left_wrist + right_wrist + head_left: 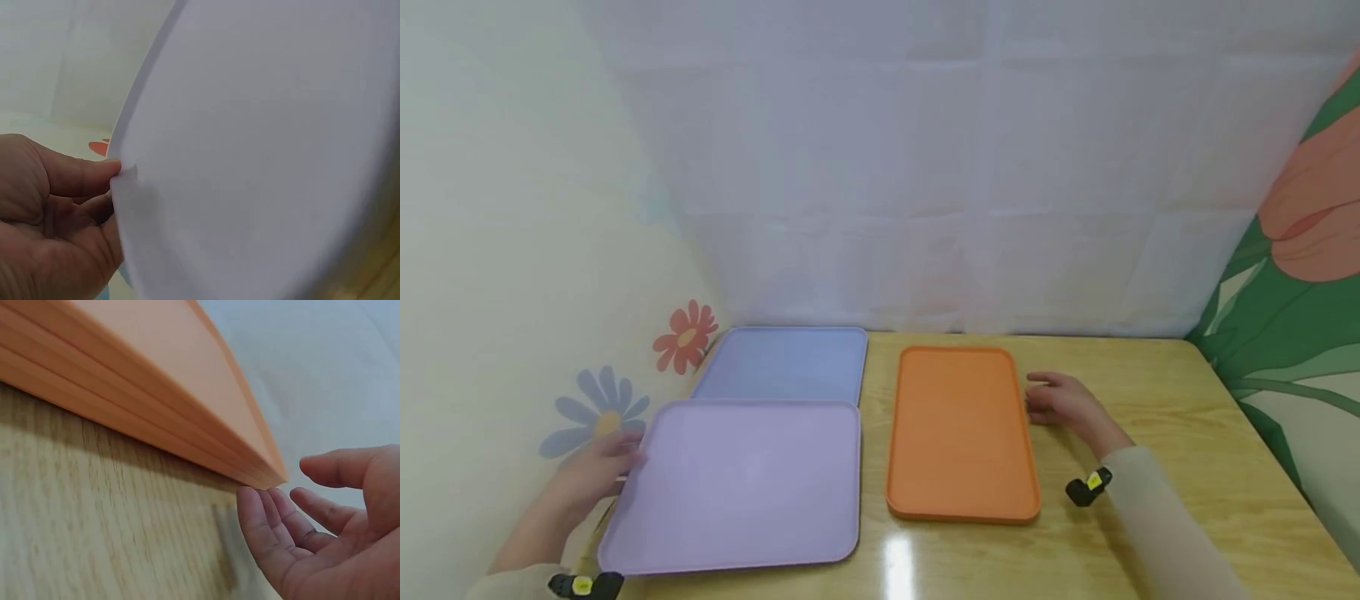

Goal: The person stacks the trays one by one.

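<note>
Wooden table point(1195, 417) bears stacked orange trays point(961, 433), left fingers point(619, 442) pinching lilac tray point(745, 487).

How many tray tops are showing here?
3: lilac tray in the left grip, blue tray behind it, orange tray topping a stack right of both. More may be hidden underneath.

The lilac tray point(741, 487) at near left is smooth plastic, matt and even across its face. The blue tray point(784, 362) at far left has the same flat, dull plastic finish. The orange trays point(962, 433) farther right are smooth plastic too, matt on the upper face. The tabletop point(1120, 367) shows pale wood grain under a glossy coat, which throws back a bright streak at the near side. The whitish sheet point(850, 167) at the far side is matt and creased, probably cloth, though its weave cannot be made out.
</note>
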The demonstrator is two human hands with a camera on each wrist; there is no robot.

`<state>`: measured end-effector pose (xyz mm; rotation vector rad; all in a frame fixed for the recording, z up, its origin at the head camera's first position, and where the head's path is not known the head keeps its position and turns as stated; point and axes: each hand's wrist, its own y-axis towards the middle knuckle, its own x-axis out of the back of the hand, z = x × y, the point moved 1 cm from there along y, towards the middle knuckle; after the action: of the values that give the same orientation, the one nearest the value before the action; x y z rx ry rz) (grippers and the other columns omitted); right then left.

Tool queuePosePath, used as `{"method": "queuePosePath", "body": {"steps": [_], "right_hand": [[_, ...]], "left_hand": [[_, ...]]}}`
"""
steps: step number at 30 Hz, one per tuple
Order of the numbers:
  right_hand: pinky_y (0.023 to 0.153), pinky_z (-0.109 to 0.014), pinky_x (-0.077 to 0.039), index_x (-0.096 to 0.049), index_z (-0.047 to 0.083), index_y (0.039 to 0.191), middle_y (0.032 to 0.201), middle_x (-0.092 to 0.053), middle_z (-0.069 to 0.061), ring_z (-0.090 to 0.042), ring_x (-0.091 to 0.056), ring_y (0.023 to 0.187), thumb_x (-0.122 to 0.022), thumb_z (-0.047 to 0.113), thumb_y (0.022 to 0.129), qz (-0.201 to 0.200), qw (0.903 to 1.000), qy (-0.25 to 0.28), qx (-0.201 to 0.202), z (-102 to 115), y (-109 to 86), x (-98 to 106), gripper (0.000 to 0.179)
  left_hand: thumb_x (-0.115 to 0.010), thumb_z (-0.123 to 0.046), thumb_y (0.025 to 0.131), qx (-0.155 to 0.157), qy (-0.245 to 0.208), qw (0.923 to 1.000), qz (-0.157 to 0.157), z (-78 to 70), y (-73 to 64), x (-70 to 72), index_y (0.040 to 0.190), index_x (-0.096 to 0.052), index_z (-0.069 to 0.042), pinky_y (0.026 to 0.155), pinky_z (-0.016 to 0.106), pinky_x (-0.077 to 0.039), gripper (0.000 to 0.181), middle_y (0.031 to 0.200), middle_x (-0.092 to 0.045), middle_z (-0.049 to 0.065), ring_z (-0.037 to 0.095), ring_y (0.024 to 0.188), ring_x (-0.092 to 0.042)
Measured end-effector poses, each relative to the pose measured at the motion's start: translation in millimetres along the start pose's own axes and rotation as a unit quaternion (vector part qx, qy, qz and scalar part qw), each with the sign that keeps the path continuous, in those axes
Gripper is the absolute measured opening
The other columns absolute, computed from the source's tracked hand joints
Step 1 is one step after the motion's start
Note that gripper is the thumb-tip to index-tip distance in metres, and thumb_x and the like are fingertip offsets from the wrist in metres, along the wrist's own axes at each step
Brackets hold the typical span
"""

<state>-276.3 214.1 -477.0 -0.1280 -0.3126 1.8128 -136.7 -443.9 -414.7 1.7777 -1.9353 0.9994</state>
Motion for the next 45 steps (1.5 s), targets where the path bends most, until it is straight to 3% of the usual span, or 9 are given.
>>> {"method": "queuePosePath", "body": {"steps": [5, 7, 9, 11, 15, 23, 30, 39, 45], "right_hand": [[0.086, -0.035, -0.06, -0.032, -0.015, 0.149, 0.132, -0.054, -0.034, -0.016, -0.068, 0.096, -0.051, 0.008, 0.104, -0.026, 0.9986, -0.012, 0.045, 7, -17.2, 2, 0.054], [0.09, -0.037, -0.059, -0.032, -0.015, 0.148, 0.135, -0.051, -0.036, -0.017, -0.067, 0.099, -0.049, 0.009, 0.105, -0.027, 0.9977, -0.017, 0.061, 11, -23.4, 0, 0.052], [0.093, -0.04, -0.058, -0.033, -0.016, 0.148, 0.134, -0.054, -0.035, -0.016, -0.067, 0.101, -0.049, 0.01, 0.105, -0.021, 0.9967, -0.011, 0.078, 15, -28.9, -4, 0.052], [0.094, -0.04, -0.058, -0.034, -0.016, 0.147, 0.131, -0.058, -0.031, -0.014, -0.067, 0.1, -0.049, 0.009, 0.105, -0.014, 0.9957, 0.001, 0.092, 18, -33.6, -11, 0.051], [0.091, -0.035, -0.059, -0.035, -0.014, 0.147, 0.128, -0.063, -0.022, -0.011, -0.068, 0.099, -0.049, 0.01, 0.105, 0.002, 0.9943, 0.029, 0.103, 21, -38.8, -29, 0.05], [0.095, -0.04, -0.057, -0.036, -0.008, 0.15, 0.137, -0.058, -0.026, -0.02, -0.07, 0.106, -0.053, 0.016, 0.105, 0.014, 0.9935, 0.076, 0.085, 19, -46.0, -65, 0.054], [0.096, -0.044, -0.057, -0.034, -0.011, 0.148, 0.122, -0.068, -0.011, -0.022, -0.071, 0.104, -0.051, 0.009, 0.104, 0.027, 0.9712, 0.206, 0.117, 18, -55.1, -94, 0.051], [0.091, -0.039, -0.059, -0.048, -0.002, 0.134, 0.102, -0.071, 0.0, -0.017, -0.07, 0.095, -0.048, 0.003, 0.104, -0.048, 0.9357, 0.321, 0.137, 24, -60.3, -114, 0.03], [0.082, -0.033, -0.059, -0.04, 0.002, 0.143, 0.11, -0.063, 0.001, -0.015, -0.066, 0.094, -0.051, 0.001, 0.102, -0.095, 0.9295, 0.336, 0.12, 24, -53.9, -116, 0.043]], "left_hand": [[-0.036, -0.002, 0.106, -0.032, -0.073, 0.9968, -0.003, -1.0, 1.1, -3.1, 0.14, -0.017, 0.032, 0.085, 0.037, -0.06, 0.051, 0.132, -0.044, 0.048, 0.014, 0.102, -0.065], [-0.038, -0.001, 0.106, -0.041, -0.129, 0.9908, -0.006, -2.5, 1.1, -9.7, 0.14, -0.015, 0.032, 0.08, 0.029, -0.06, 0.053, 0.12, -0.06, 0.035, 0.002, 0.093, -0.063], [-0.042, 0.0, 0.105, -0.051, -0.207, 0.9769, -0.011, -6.3, 1.3, -19.4, 0.139, -0.011, 0.034, 0.076, 0.026, -0.059, 0.057, 0.111, -0.068, 0.015, -0.001, 0.088, -0.064], [-0.043, 0.002, 0.104, -0.069, -0.283, 0.9565, -0.006, -13.0, 1.9, -31.8, 0.139, -0.006, 0.034, 0.074, 0.026, -0.06, 0.06, 0.104, -0.068, -0.002, 0.003, 0.088, -0.066], [-0.042, 0.006, 0.103, -0.104, -0.38, 0.9192, 0.006, -34.4, 3.7, -58.2, 0.14, 0.001, 0.033, 0.076, 0.025, -0.06, 0.063, 0.102, -0.067, -0.009, 0.007, 0.092, -0.067], [-0.038, 0.009, 0.101, -0.108, -0.452, 0.8857, -0.003, -88.5, 14.4, -111.8, 0.146, -0.003, 0.023, 0.08, 0.026, -0.059, 0.059, 0.108, -0.061, -0.005, 0.005, 0.098, -0.064], [-0.038, 0.011, 0.098, -0.082, -0.496, 0.8644, -0.021, -130.7, 19.1, -148.0, 0.149, -0.01, 0.017, 0.082, 0.026, -0.059, 0.059, 0.112, -0.055, 0.0, 0.007, 0.099, -0.063], [-0.043, 0.013, 0.094, -0.089, -0.528, 0.8443, -0.025, -159.3, 24.9, -180.4, 0.143, -0.019, 0.01, 0.073, 0.025, -0.058, 0.055, 0.11, -0.048, 0.007, 0.012, 0.09, -0.061], [-0.045, 0.013, 0.094, -0.091, -0.539, 0.8367, -0.034, -168.3, 27.1, -197.4, 0.133, -0.028, 0.001, 0.072, 0.026, -0.059, 0.045, 0.107, -0.05, 0.004, 0.013, 0.088, -0.061]]}}
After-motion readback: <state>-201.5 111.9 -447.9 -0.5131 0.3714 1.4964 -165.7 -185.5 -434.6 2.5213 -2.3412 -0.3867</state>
